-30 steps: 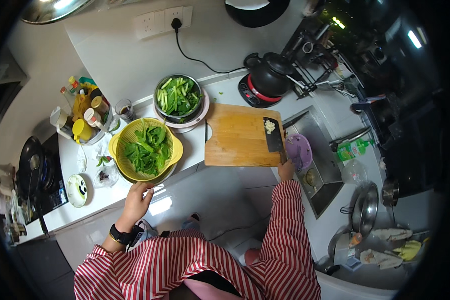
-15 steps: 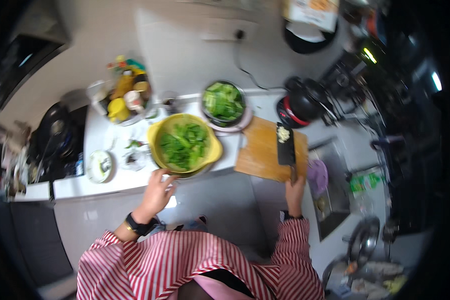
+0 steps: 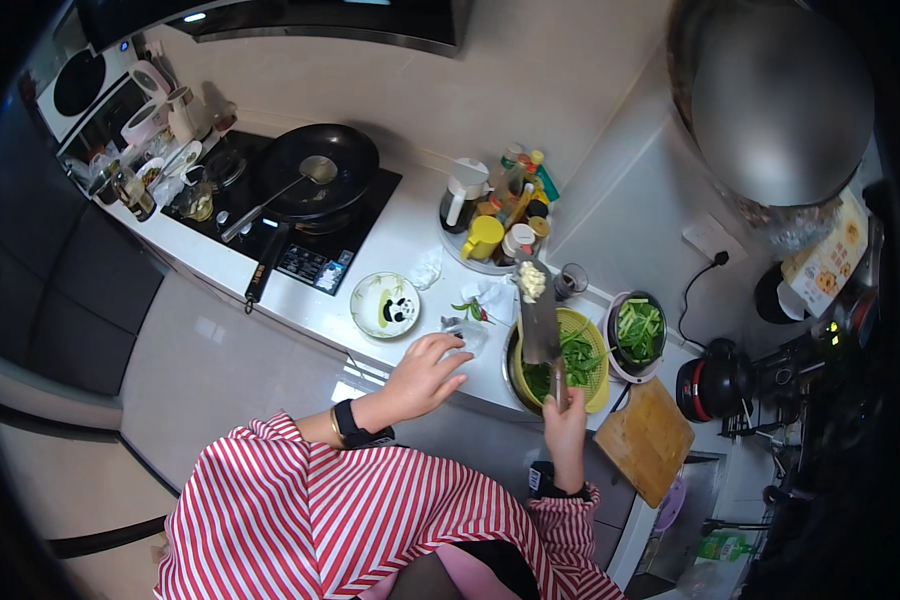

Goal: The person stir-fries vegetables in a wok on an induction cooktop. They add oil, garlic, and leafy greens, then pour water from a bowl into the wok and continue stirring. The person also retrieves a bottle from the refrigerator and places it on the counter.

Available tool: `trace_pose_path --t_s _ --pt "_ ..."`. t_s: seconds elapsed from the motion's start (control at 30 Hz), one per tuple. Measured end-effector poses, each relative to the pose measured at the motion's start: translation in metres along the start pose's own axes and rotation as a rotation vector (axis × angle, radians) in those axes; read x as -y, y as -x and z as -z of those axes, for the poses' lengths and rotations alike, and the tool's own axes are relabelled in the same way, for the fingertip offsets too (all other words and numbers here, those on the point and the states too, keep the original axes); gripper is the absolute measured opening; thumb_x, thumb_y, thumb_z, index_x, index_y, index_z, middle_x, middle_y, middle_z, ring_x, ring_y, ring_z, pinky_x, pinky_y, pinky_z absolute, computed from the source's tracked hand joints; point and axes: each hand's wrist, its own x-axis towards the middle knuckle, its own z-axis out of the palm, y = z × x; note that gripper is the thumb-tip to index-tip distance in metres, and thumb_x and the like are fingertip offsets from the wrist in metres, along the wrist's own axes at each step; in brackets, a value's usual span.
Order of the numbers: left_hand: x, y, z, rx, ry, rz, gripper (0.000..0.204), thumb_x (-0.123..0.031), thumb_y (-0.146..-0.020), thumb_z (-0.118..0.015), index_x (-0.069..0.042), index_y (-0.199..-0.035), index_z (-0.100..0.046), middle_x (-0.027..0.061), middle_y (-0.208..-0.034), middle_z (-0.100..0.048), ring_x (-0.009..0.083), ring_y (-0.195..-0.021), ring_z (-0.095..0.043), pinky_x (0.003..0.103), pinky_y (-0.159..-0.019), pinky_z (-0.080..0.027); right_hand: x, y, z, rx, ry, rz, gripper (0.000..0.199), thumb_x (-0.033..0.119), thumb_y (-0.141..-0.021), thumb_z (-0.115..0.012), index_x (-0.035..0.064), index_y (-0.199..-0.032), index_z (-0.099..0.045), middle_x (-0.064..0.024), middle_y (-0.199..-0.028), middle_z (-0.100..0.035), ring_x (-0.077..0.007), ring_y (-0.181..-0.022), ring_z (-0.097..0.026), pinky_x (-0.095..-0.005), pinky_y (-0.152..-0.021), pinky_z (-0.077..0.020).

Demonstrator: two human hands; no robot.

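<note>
My right hand [image 3: 566,430] is closed round the handle of a cleaver [image 3: 541,335]. Chopped garlic [image 3: 532,282] lies heaped near the far end of its blade. The blade is held over the left part of a yellow colander [image 3: 599,396] and hides some of the leafy greens [image 3: 578,356] inside. Nothing is in my left hand [image 3: 415,380]; its fingers are spread, just nearer me than a crumpled clear plastic bag [image 3: 467,333]. Beyond that hand, to the left, sits a white plate [image 3: 372,300] with a panda picture.
To the left, a black wok [image 3: 345,160] holding a ladle [image 3: 318,170] stands on the hob [image 3: 378,205]. Seasoning bottles [image 3: 515,200] crowd a tray at the back. A wooden cutting board [image 3: 645,440] and a bowl of cut greens [image 3: 638,332] are on the right.
The view has swung left, bringing the wok and hob into sight. The cleaver with the garlic has been carried left, off the cutting board to above the colander. My left hand has left the colander's edge.
</note>
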Motion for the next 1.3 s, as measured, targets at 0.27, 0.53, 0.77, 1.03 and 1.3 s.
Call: trace_pose_path --t_s 0.27,0.53,0.77,1.03,1.3 --pt "0.067 0.04 0.062 -0.029 -0.048 0.089 0.028 -0.019 -0.085 -0.061 -0.004 -0.109 -0.06 0.0114 -0.114 -0.053 0.0298 -0.11 -0.047 0.04 -0.093 -0.041 0.04 -0.013 -0.102 0.051 0.08 -0.035 0.024 0.011 -0.08 -0.063 -0.0027 -0.093 -0.047 -0.0162 -0.075 -0.055 -0.0262 -0.067 -0.055 -0.0367 -0.063 -0.0444" --pt "0.085 0.054 0.07 -0.083 0.004 0.23 0.022 -0.015 -0.084 -0.062 -0.004 -0.103 -0.063 0.0116 -0.107 -0.057 0.0302 -0.105 -0.05 0.039 -0.09 -0.042 0.033 -0.023 -0.121 -0.004 0.142 0.021 0.025 0.014 -0.08 -0.063 -0.0017 -0.091 -0.047 -0.0137 -0.072 -0.053 -0.0238 -0.064 -0.053 -0.0356 -0.063 -0.044" --pt "0.08 0.052 0.056 -0.146 -0.037 0.318 0.018 -0.008 -0.083 -0.062 -0.004 -0.1 -0.064 0.0114 -0.106 -0.059 0.0296 -0.102 -0.052 0.039 -0.088 -0.042 0.016 -0.037 -0.095 0.03 0.158 -0.007 0.03 0.016 -0.079 -0.063 -0.0034 -0.096 -0.047 -0.0238 -0.085 -0.057 -0.0392 -0.078 -0.057 -0.0427 -0.07 -0.0449" --pt "0.071 0.041 0.029 -0.151 -0.007 0.383 0.014 -0.01 -0.084 -0.061 -0.004 -0.096 -0.065 0.0109 -0.099 -0.06 0.0295 -0.097 -0.053 0.037 -0.085 -0.044 -0.022 -0.03 -0.054 -0.018 0.155 -0.035 0.03 0.016 -0.079 -0.064 -0.0022 -0.096 -0.047 -0.0211 -0.086 -0.057 -0.0379 -0.077 -0.058 -0.0433 -0.069 -0.0452" --pt "0.061 0.026 0.007 -0.089 0.003 0.401 0.013 -0.01 -0.084 -0.061 -0.003 -0.095 -0.064 0.0117 -0.1 -0.061 0.0303 -0.098 -0.054 0.038 -0.086 -0.044 -0.052 -0.011 -0.01 -0.097 0.096 -0.127 0.029 0.013 -0.079 -0.063 -0.0024 -0.097 -0.047 -0.0199 -0.089 -0.056 -0.033 -0.078 -0.057 -0.0399 -0.07 -0.0449"
